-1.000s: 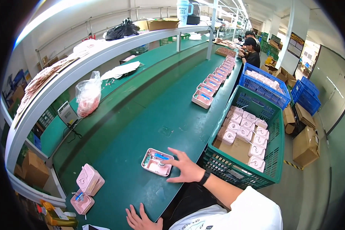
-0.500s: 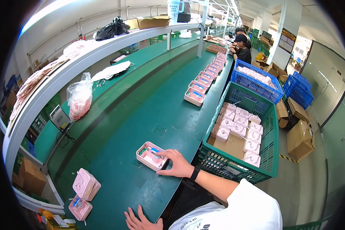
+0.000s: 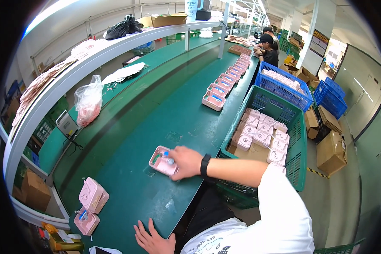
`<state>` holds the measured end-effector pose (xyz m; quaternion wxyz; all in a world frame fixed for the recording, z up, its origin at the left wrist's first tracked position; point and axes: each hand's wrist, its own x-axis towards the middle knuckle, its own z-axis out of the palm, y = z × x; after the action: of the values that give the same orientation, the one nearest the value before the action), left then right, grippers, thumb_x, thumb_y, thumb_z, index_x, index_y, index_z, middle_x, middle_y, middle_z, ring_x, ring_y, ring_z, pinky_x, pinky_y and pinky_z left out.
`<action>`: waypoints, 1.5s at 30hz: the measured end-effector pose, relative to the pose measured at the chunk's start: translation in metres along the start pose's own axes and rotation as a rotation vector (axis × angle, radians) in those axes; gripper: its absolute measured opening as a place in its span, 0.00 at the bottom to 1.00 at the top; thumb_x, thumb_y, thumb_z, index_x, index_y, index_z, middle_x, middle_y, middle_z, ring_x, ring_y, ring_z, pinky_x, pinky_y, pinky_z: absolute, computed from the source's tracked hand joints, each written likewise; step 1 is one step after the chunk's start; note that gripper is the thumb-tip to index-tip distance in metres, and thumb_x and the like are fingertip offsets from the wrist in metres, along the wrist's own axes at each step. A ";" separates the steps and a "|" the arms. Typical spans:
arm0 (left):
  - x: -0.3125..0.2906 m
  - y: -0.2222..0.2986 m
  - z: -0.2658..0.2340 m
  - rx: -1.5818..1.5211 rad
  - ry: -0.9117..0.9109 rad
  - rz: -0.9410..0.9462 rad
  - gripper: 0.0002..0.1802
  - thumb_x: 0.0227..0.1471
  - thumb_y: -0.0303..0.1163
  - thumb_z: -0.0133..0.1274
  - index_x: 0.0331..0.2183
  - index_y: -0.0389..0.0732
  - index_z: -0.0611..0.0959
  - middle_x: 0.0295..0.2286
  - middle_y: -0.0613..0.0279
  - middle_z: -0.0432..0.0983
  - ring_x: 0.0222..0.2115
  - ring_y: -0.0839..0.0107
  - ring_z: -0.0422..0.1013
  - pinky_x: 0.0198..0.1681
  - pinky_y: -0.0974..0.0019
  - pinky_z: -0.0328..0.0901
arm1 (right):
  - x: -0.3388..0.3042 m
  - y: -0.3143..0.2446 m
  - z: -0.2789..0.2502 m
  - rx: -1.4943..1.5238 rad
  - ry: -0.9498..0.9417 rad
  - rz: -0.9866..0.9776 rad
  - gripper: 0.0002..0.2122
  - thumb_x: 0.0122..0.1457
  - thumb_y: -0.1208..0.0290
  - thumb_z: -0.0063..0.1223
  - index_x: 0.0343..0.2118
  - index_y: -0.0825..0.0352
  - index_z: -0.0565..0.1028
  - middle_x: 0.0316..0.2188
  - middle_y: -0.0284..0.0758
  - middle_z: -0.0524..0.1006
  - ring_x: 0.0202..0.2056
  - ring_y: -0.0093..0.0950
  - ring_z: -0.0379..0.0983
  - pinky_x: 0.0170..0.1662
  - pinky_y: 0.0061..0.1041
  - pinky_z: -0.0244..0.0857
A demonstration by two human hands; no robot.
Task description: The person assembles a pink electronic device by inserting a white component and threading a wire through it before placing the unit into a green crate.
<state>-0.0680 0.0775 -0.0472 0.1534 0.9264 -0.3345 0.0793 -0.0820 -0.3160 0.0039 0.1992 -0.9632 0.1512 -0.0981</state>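
My right hand (image 3: 185,163) lies over the right end of an open pink box (image 3: 158,168) on the bench, fingers curled round that end. Motion smears the fingertips, and the hand covers part of the box. A blue part (image 3: 166,154) and some green show inside it. Near the bench's front edge, my left hand (image 3: 153,238) rests flat with its fingers spread, holding nothing. Farther left, a closed pink box (image 3: 92,195) stands against an open pink box (image 3: 87,223) with a blue part in it.
A row of open pink boxes (image 3: 213,100) runs up the green bench (image 3: 127,169). Right of the bench, a green crate (image 3: 298,161) holds several closed pink boxes, with a blue crate (image 3: 283,91) behind. Co-workers (image 3: 268,53) sit at the far end. A shelf (image 3: 114,47) lines the left.
My right hand has swung forward and farther over the pink box, which looks slightly turned. My left hand stays flat on the bench. The whole view has shifted a little.
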 end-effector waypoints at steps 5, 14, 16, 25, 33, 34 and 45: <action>0.000 0.005 -0.006 -0.008 -0.006 -0.022 0.59 0.32 0.40 0.80 0.69 0.48 0.77 0.73 0.43 0.66 0.78 0.38 0.58 0.80 0.34 0.53 | 0.037 0.116 -0.065 -0.280 0.110 0.043 0.42 0.46 0.43 0.80 0.59 0.69 0.82 0.49 0.53 0.84 0.54 0.55 0.81 0.62 0.48 0.77; 0.000 0.002 -0.003 -0.005 0.011 -0.017 0.58 0.33 0.40 0.79 0.68 0.47 0.78 0.73 0.42 0.66 0.77 0.35 0.59 0.79 0.33 0.53 | 0.040 0.267 -0.116 -0.310 -0.084 0.494 0.50 0.45 0.40 0.80 0.68 0.70 0.78 0.64 0.58 0.81 0.65 0.57 0.79 0.71 0.46 0.72; -0.002 0.002 -0.003 -0.001 0.016 -0.020 0.57 0.34 0.42 0.80 0.68 0.47 0.78 0.73 0.41 0.67 0.77 0.35 0.59 0.79 0.32 0.53 | 0.042 0.268 -0.115 -0.399 -0.065 0.495 0.55 0.43 0.37 0.82 0.70 0.70 0.76 0.67 0.58 0.79 0.66 0.57 0.78 0.74 0.46 0.70; 0.003 0.009 -0.012 0.034 0.061 0.036 0.56 0.41 0.50 0.82 0.70 0.53 0.79 0.71 0.44 0.72 0.74 0.36 0.66 0.76 0.32 0.60 | 0.076 0.277 -0.112 -0.493 -0.118 0.646 0.70 0.38 0.35 0.88 0.80 0.67 0.60 0.71 0.57 0.76 0.72 0.58 0.72 0.76 0.51 0.67; 0.002 0.007 -0.012 0.071 0.059 0.037 0.53 0.43 0.53 0.80 0.70 0.53 0.80 0.71 0.43 0.73 0.73 0.36 0.67 0.75 0.32 0.61 | 0.092 0.266 -0.121 -0.373 -0.160 0.625 0.69 0.37 0.35 0.89 0.79 0.70 0.63 0.72 0.53 0.77 0.72 0.54 0.74 0.75 0.43 0.70; 0.003 0.006 -0.012 0.080 0.048 0.040 0.52 0.44 0.53 0.79 0.70 0.53 0.80 0.70 0.43 0.73 0.73 0.36 0.67 0.75 0.32 0.61 | 0.091 0.268 -0.120 -0.347 -0.137 0.612 0.69 0.36 0.36 0.90 0.79 0.69 0.63 0.72 0.53 0.77 0.72 0.52 0.75 0.74 0.43 0.71; 0.002 0.007 -0.006 0.081 0.078 0.065 0.49 0.50 0.56 0.74 0.71 0.52 0.81 0.71 0.42 0.73 0.72 0.34 0.68 0.74 0.31 0.62 | 0.084 0.299 -0.089 -0.300 0.135 0.466 0.67 0.37 0.34 0.88 0.77 0.70 0.67 0.73 0.54 0.75 0.70 0.51 0.77 0.74 0.41 0.72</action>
<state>-0.0715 0.0733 -0.0393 0.1261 0.9167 -0.3547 0.1340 -0.1014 -0.6364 -0.0282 0.0610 -0.9125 0.3942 -0.0902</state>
